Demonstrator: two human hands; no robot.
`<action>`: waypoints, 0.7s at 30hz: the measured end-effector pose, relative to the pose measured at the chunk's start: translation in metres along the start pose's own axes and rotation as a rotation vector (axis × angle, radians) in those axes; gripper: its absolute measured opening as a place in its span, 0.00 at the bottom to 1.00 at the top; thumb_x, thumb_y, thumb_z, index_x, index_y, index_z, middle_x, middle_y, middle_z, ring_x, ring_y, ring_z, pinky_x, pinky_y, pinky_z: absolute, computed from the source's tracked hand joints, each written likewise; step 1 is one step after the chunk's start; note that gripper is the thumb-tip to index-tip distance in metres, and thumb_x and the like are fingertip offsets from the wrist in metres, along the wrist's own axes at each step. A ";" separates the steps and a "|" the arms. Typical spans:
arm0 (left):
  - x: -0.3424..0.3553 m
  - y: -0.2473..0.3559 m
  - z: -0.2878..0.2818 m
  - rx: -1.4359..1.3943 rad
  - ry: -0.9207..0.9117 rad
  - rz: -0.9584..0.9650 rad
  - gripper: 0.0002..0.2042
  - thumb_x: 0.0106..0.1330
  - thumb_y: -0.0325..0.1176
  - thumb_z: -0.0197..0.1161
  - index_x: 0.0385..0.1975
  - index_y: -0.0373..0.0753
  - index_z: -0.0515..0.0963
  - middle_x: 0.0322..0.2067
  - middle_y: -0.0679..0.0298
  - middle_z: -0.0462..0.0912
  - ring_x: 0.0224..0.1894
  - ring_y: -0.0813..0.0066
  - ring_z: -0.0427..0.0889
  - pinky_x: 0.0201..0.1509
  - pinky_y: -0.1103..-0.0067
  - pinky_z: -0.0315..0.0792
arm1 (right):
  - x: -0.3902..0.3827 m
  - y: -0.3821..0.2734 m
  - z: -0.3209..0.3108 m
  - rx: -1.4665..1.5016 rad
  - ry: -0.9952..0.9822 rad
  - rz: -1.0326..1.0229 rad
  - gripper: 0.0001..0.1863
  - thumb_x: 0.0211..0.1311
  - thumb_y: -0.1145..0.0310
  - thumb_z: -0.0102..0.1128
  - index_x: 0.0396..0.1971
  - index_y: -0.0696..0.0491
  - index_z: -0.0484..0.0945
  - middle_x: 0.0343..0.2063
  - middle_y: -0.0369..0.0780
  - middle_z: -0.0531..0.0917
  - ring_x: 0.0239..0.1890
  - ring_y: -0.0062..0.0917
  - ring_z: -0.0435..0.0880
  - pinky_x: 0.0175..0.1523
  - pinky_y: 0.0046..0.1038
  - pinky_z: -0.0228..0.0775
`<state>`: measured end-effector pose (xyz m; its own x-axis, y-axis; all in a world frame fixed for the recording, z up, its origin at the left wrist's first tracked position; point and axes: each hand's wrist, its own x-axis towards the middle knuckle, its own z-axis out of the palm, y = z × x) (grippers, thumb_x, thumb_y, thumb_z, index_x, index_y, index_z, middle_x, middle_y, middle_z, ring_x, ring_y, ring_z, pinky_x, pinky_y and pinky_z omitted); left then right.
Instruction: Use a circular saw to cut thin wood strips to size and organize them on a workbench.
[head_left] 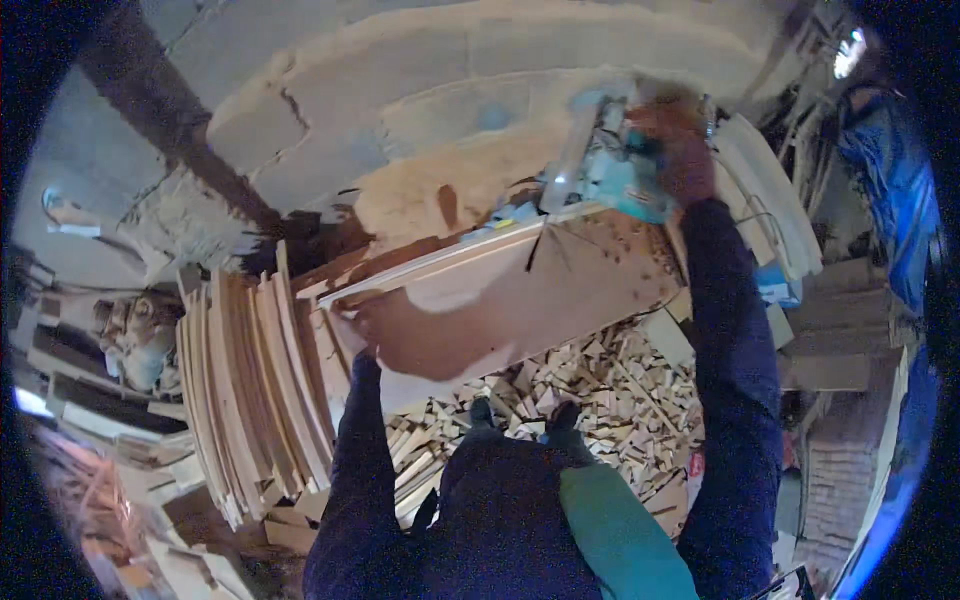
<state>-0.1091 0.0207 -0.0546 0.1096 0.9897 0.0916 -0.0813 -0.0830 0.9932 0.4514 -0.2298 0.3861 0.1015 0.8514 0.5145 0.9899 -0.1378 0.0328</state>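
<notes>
A long brown panel (520, 310) with a pale edge and a whitish patch lies across the middle in front of me. My left hand (356, 325) is at its left end; the fingers blend into the brown surface and do not stand out. Stretched far forward to the right, my right hand (682, 140) is smeared by motion. It is over a teal object (625, 183), perhaps a package, beyond the panel's right end. What its fingers do there cannot be made out.
Thin wooden boards (245, 370) stand in a row at the left. Small wood offcuts (620, 400) cover the floor around my feet. Behind the panel rises a rough block wall (420, 100). Long white pieces (765, 190) and blue sheeting (890, 190) are at the right.
</notes>
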 end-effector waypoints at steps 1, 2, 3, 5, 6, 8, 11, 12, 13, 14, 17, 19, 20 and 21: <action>0.001 0.004 0.001 -0.039 0.009 -0.018 0.25 0.75 0.42 0.53 0.67 0.36 0.65 0.57 0.58 0.75 0.57 0.61 0.76 0.61 0.68 0.72 | -0.006 -0.001 0.000 -0.009 -0.065 0.151 0.22 0.51 0.71 0.66 0.50 0.44 0.83 0.49 0.43 0.87 0.55 0.43 0.83 0.61 0.42 0.73; 0.001 0.009 0.003 -0.096 0.016 -0.052 0.24 0.76 0.42 0.53 0.66 0.36 0.66 0.57 0.59 0.76 0.57 0.62 0.76 0.61 0.69 0.72 | -0.009 -0.001 -0.001 0.002 -0.127 0.253 0.25 0.50 0.73 0.65 0.52 0.45 0.80 0.51 0.45 0.86 0.56 0.44 0.83 0.61 0.42 0.75; 0.001 0.014 0.004 -0.173 0.023 -0.091 0.24 0.76 0.42 0.54 0.66 0.36 0.67 0.56 0.60 0.76 0.57 0.63 0.76 0.60 0.69 0.73 | -0.012 0.000 -0.002 0.001 -0.085 0.258 0.26 0.48 0.72 0.66 0.53 0.44 0.81 0.51 0.45 0.86 0.55 0.44 0.83 0.60 0.41 0.75; -0.011 0.026 0.002 -0.411 0.069 -0.296 0.23 0.76 0.40 0.53 0.67 0.37 0.66 0.57 0.58 0.75 0.58 0.61 0.75 0.62 0.65 0.72 | -0.016 0.002 0.000 0.025 -0.046 0.199 0.28 0.47 0.70 0.65 0.54 0.42 0.82 0.51 0.44 0.86 0.55 0.43 0.84 0.59 0.41 0.76; -0.017 0.032 0.003 -0.493 0.087 -0.292 0.23 0.75 0.39 0.53 0.67 0.37 0.65 0.58 0.56 0.74 0.59 0.58 0.74 0.64 0.61 0.71 | -0.017 0.004 0.001 0.035 -0.043 0.183 0.29 0.46 0.70 0.65 0.54 0.41 0.82 0.51 0.44 0.86 0.54 0.42 0.84 0.58 0.40 0.77; -0.025 0.046 0.008 0.021 0.041 -0.006 0.24 0.73 0.37 0.54 0.68 0.39 0.64 0.60 0.54 0.74 0.61 0.55 0.74 0.65 0.59 0.70 | -0.018 0.012 0.006 0.068 -0.064 0.188 0.29 0.47 0.71 0.63 0.55 0.40 0.83 0.52 0.43 0.86 0.55 0.42 0.84 0.60 0.39 0.76; -0.029 0.065 0.019 1.299 -0.152 0.581 0.27 0.68 0.36 0.57 0.68 0.42 0.66 0.62 0.54 0.74 0.61 0.53 0.73 0.65 0.60 0.68 | -0.021 0.028 0.019 0.197 -0.071 0.180 0.30 0.49 0.70 0.62 0.57 0.37 0.83 0.54 0.43 0.86 0.57 0.41 0.84 0.62 0.36 0.75; -0.025 0.069 0.025 1.391 -0.223 0.603 0.28 0.67 0.36 0.57 0.68 0.44 0.66 0.63 0.53 0.73 0.62 0.51 0.73 0.65 0.59 0.67 | -0.018 0.031 0.026 0.199 -0.041 0.130 0.30 0.49 0.70 0.62 0.57 0.36 0.83 0.54 0.43 0.86 0.57 0.40 0.83 0.63 0.36 0.74; -0.018 0.071 0.031 1.492 -0.324 0.598 0.29 0.66 0.36 0.58 0.69 0.45 0.67 0.63 0.53 0.73 0.62 0.50 0.72 0.66 0.58 0.67 | -0.015 0.034 0.032 0.185 -0.008 0.072 0.29 0.50 0.70 0.62 0.56 0.36 0.83 0.53 0.43 0.86 0.58 0.39 0.83 0.64 0.35 0.73; -0.010 0.072 0.037 1.461 -0.356 0.598 0.28 0.66 0.36 0.58 0.68 0.46 0.67 0.64 0.54 0.72 0.62 0.50 0.72 0.65 0.57 0.67 | -0.019 0.037 0.033 0.108 -0.060 0.115 0.29 0.50 0.70 0.62 0.56 0.36 0.83 0.53 0.43 0.86 0.58 0.39 0.84 0.64 0.36 0.74; 0.011 0.066 0.050 1.468 -0.524 0.478 0.25 0.69 0.36 0.57 0.67 0.50 0.70 0.65 0.56 0.71 0.61 0.50 0.72 0.63 0.55 0.68 | -0.022 0.035 0.035 -0.155 -0.085 0.140 0.27 0.52 0.71 0.62 0.56 0.39 0.83 0.50 0.43 0.87 0.55 0.40 0.85 0.62 0.39 0.76; 0.017 0.059 0.048 1.541 -0.587 0.434 0.22 0.71 0.37 0.56 0.65 0.51 0.71 0.65 0.56 0.71 0.59 0.51 0.73 0.61 0.54 0.69 | -0.024 0.029 0.031 -0.123 -0.098 0.218 0.27 0.45 0.71 0.66 0.52 0.42 0.86 0.46 0.45 0.88 0.49 0.42 0.87 0.56 0.43 0.78; 0.017 0.056 0.044 1.548 -0.546 0.652 0.18 0.73 0.40 0.54 0.61 0.48 0.74 0.62 0.55 0.73 0.55 0.50 0.74 0.58 0.53 0.71 | -0.023 0.025 0.030 -0.091 -0.073 0.222 0.27 0.42 0.71 0.68 0.50 0.43 0.87 0.44 0.46 0.89 0.46 0.42 0.88 0.53 0.46 0.80; 0.015 0.054 0.038 1.508 -0.546 0.757 0.18 0.73 0.40 0.54 0.60 0.46 0.74 0.61 0.54 0.73 0.55 0.49 0.74 0.57 0.53 0.71 | -0.021 0.022 0.029 -0.163 -0.154 0.296 0.25 0.43 0.70 0.68 0.48 0.45 0.87 0.43 0.46 0.89 0.44 0.43 0.89 0.51 0.45 0.81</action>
<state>-0.0743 0.0261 0.0033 0.7956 0.5659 0.2164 0.5953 -0.7965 -0.1060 0.4743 -0.2361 0.3514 0.4074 0.8270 0.3874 0.8879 -0.4580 0.0439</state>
